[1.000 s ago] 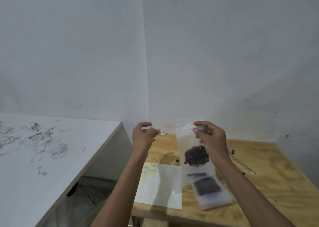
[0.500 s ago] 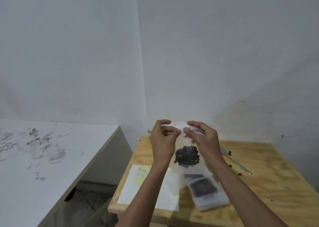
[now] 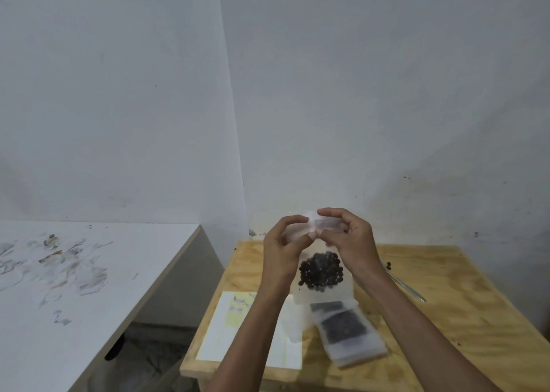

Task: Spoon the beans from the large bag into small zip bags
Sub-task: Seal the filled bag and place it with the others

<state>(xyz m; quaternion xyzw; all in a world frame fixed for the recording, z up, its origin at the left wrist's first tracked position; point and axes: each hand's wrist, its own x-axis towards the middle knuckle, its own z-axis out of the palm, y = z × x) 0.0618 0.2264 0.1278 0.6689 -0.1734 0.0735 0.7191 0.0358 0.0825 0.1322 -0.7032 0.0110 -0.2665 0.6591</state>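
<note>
A small clear zip bag (image 3: 323, 293) with a clump of dark beans (image 3: 320, 271) at its bottom hangs above the wooden table (image 3: 446, 317). My left hand (image 3: 282, 248) and my right hand (image 3: 349, 239) both pinch its top edge, fingertips close together. Under it on the table lies a stack of filled small zip bags (image 3: 346, 332) showing dark beans. A metal spoon (image 3: 406, 286) lies on the table to the right of my right wrist. The large bag cannot be made out.
A white sheet with yellow print (image 3: 232, 329) lies at the wooden table's front left. A few loose beans (image 3: 387, 265) sit near the spoon. To the left stands a white table (image 3: 89, 302) strewn with paper scraps. Walls close off the back.
My left hand came in from the left and joined my right hand at the bag's top edge. Both hands now pinch it side by side.
</note>
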